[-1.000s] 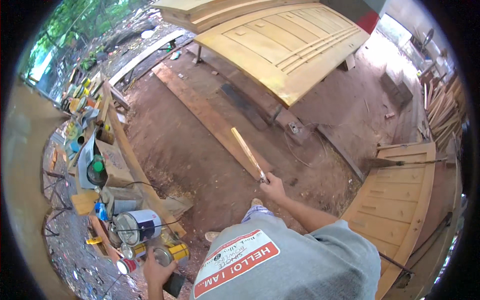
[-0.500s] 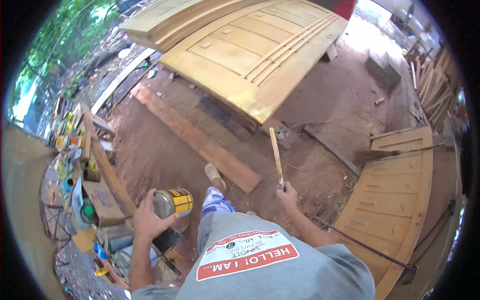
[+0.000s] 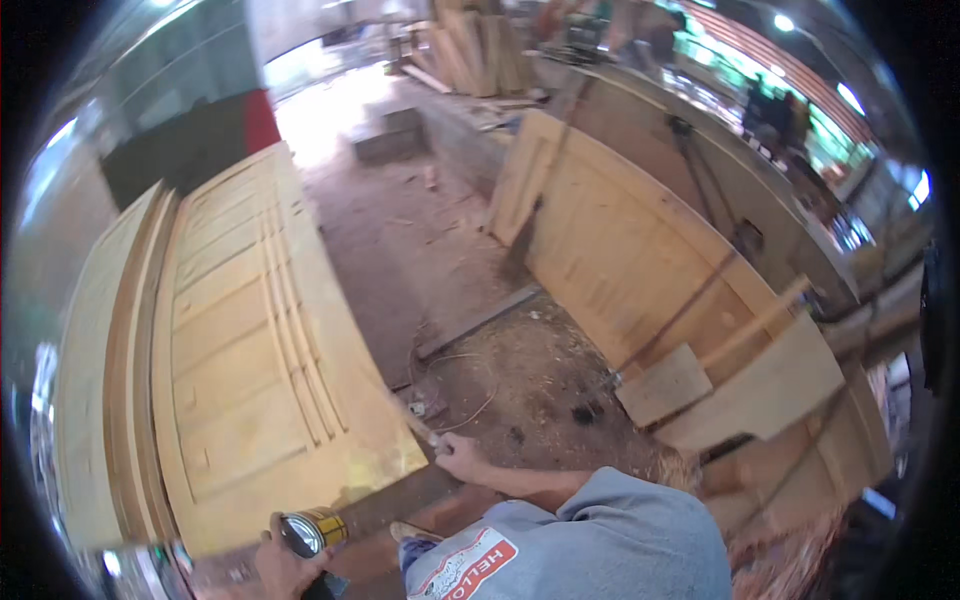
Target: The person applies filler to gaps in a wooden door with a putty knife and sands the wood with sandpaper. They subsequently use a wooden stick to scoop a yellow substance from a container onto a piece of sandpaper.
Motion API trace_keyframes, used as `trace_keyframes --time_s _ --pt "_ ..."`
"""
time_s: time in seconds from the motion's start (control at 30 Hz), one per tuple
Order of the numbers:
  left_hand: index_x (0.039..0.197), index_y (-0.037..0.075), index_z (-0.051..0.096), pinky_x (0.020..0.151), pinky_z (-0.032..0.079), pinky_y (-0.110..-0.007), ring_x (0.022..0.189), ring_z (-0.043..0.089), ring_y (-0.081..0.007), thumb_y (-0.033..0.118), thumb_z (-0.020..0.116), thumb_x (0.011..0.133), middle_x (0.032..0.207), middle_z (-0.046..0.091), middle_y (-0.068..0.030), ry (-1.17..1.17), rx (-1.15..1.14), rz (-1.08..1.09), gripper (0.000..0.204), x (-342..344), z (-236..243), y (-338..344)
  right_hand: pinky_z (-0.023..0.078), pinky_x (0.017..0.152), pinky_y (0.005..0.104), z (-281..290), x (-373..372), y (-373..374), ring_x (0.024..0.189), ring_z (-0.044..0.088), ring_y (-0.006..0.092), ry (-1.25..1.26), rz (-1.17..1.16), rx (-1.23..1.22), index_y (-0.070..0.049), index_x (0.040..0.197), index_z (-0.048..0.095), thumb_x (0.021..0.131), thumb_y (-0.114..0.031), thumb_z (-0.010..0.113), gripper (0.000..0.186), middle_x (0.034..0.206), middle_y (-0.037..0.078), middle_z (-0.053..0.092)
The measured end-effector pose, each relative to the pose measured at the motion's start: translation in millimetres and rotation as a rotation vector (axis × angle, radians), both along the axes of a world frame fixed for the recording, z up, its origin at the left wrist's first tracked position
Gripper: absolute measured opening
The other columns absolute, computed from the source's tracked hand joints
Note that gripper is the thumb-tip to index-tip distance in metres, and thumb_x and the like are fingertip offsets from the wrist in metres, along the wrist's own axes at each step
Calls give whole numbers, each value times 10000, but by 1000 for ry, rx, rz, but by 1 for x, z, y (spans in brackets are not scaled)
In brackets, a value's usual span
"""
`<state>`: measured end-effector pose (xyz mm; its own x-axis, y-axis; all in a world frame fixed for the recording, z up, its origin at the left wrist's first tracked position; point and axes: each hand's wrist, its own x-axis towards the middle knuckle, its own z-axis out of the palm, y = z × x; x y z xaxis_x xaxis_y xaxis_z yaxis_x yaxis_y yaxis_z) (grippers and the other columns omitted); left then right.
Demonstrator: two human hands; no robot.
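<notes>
My left hand (image 3: pixel 280 565), low in the view, is closed round a metal can (image 3: pixel 328 522) with a yellow and dark label. The can is tilted beside the near edge of a yellowish wooden panel door (image 3: pixel 225 400), which lies flat. My right hand (image 3: pixel 461 459) is closed round the end of a slim wooden stick (image 3: pixel 424 431). The stick points up and left, near the door's near right corner. Blur hides whether its tip touches the door.
Another wooden door (image 3: pixel 100 390) lies left of the first. A panel door (image 3: pixel 620 250) leans at the right, with loose board pieces (image 3: pixel 760 395) near it. A dark bar (image 3: pixel 480 320) and a thin cord (image 3: pixel 490 395) lie on the dirt floor. Planks (image 3: pixel 480 55) stand far back.
My view has swung to the right, so the flat doors now lie at the left. The stick, upright before, now tilts left near the door corner. My left hand still holds the can.
</notes>
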<state>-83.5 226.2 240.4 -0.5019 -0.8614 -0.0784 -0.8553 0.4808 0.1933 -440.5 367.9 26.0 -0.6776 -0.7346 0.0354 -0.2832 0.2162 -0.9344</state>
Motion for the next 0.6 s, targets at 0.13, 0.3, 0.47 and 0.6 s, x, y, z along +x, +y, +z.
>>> trace_keyframes --time_s 0.13,0.3,0.47,0.6 --pt "1404 60 463 834 566 -480 998 671 -417 618 855 482 1105 651 -254 -120 128 -244 1147 -28 11 -71 499 656 406 57 34 -18 703 636 265 24 -27 83 -43 897 642 766 -221 692 227 759 141 647" --pt "1424 86 448 833 573 -467 966 696 -404 637 844 523 1043 688 -232 -211 159 -474 1128 -111 25 -117 507 666 437 37 50 -1 725 663 306 61 -262 24 -53 902 656 758 -234 705 237 777 167 659" --pt "1485 110 373 833 577 -447 994 699 -377 735 817 533 1104 684 -231 -315 112 -579 1222 -173 -1 -171 527 683 436 25 59 18 761 696 323 -13 -452 184 -63 906 671 745 -264 715 261 806 176 687" --pt "1516 88 337 878 567 -437 1026 696 -369 675 818 573 1139 696 -212 -326 98 -611 1210 -206 -13 -180 540 714 451 3 50 38 819 710 355 -60 -477 181 -77 920 683 739 -287 716 279 846 188 704"
